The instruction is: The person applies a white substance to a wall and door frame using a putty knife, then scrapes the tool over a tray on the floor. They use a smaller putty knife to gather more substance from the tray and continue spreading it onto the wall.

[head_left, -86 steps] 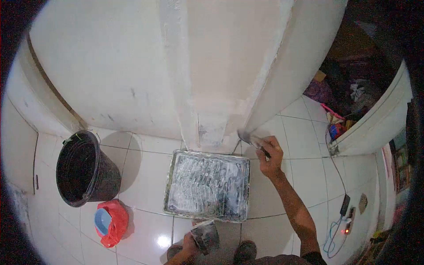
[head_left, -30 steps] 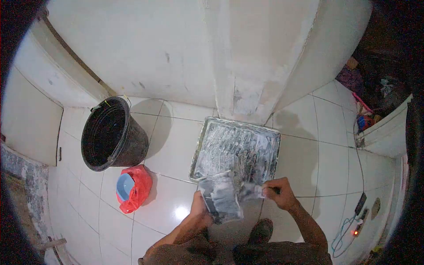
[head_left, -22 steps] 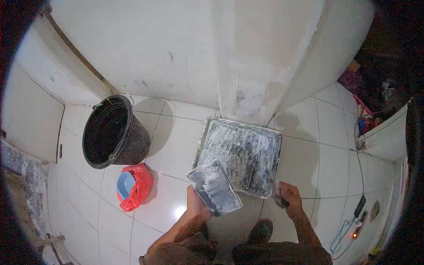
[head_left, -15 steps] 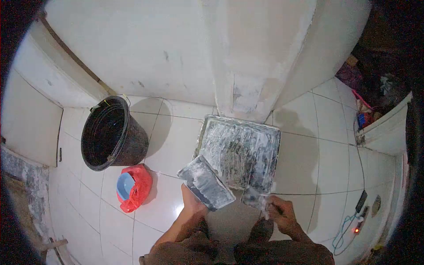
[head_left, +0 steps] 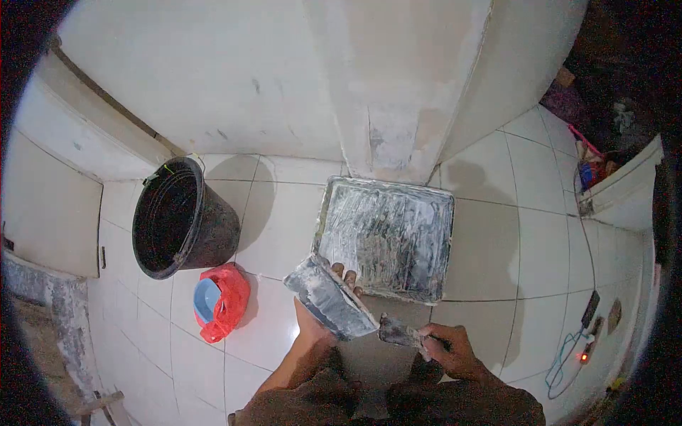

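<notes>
Presently, left hand (head_left: 312, 328) grips the plaster-smeared board (head_left: 329, 298), tilted, beside the floor tray (head_left: 387, 234); right hand (head_left: 449, 349) is closed on the putty knife (head_left: 399, 331), blade at the board's corner; judged step: loading the blade; next move calls for a flat scrape across the board.

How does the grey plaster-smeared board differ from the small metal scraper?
The grey plaster-smeared board is broad and rectangular; the small metal scraper is narrow. The left hand supports the board from beneath; the right hand grips the scraper's handle. Both are plaster-coated.
</notes>
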Available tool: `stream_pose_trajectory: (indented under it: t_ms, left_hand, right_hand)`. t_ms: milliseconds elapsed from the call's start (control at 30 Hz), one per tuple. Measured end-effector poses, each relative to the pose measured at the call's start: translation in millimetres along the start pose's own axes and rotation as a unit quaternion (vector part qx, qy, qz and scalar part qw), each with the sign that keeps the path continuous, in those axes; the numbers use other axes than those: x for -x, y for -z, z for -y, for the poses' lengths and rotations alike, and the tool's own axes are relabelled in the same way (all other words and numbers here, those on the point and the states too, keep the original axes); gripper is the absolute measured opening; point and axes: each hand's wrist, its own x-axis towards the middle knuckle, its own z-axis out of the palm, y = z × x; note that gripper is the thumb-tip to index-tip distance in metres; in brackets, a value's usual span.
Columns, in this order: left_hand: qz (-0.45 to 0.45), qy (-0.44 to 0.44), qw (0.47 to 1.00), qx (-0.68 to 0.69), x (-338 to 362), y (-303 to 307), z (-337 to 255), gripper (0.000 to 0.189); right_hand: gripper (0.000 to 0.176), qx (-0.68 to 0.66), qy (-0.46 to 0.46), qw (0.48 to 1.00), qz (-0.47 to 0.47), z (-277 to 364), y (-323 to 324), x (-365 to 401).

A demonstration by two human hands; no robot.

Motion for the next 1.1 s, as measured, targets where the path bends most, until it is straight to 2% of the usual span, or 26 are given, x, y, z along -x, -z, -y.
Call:
stream_pose_trajectory:
  t_ms: [200, 367, 433, 567, 600, 633, 767, 833, 867, 933, 1067, 1100]
  left_hand:
    - [0.015, -0.004, 1.000, 0.009, 2, -5, 0, 0.024]
    - [0.030, 0.004, 0.999, 0.023, 3, -10, 1, 0.022]
    - [-0.021, -0.001, 1.000, 0.002, 7, -18, 2, 0.022]
    - [0.008, -0.011, 1.000, -0.002, 5, -16, 4, 0.020]
    - [-0.022, -0.018, 1.000, -0.011, 7, -20, 5, 0.020]
    - [-0.051, -0.023, 0.998, -0.020, 8, -21, 5, 0.019]
    - [-0.029, -0.008, 0.999, 0.016, 9, -29, 5, 0.019]
    - [-0.186, 0.002, 0.982, -0.012, 14, -46, 10, 0.020]
    - [-0.186, 0.003, 0.982, -0.013, 13, -43, 10, 0.020]
    - [-0.083, -0.002, 0.997, 0.000, 10, -31, 9, 0.022]
    - [-0.110, -0.024, 0.992, -0.062, 11, -29, 6, 0.023]
    - [-0.066, -0.022, 0.997, -0.038, 9, -23, 6, 0.023]
  right_hand:
    - [0.027, -0.024, -0.012, 1.000, 0.000, 2, 2, 0]
    - [0.025, 0.022, -0.003, 1.000, -0.001, 2, 3, 0]
    - [0.025, 0.035, 0.007, 0.999, -0.006, 0, 1, 0]
    - [0.026, 0.071, 0.013, 0.997, -0.019, 7, 0, 2]
    - [0.026, 0.070, 0.013, 0.997, -0.019, 7, 0, 2]
    - [0.026, 0.054, -0.001, 0.998, -0.012, 8, 1, 3]
    - [0.028, -0.030, -0.032, 0.999, -0.005, -3, -3, 2]
    - [0.030, -0.018, -0.013, 1.000, -0.019, 4, -8, 2]
    - [0.031, -0.005, 0.007, 0.999, -0.033, 7, -10, 1]
    - [0.033, 0.017, 0.011, 0.999, -0.037, 6, -6, 0]
    - [0.036, 0.074, 0.001, 0.997, -0.018, 7, 2, 3]
    - [0.036, 0.074, 0.000, 0.997, -0.017, 4, 4, 4]
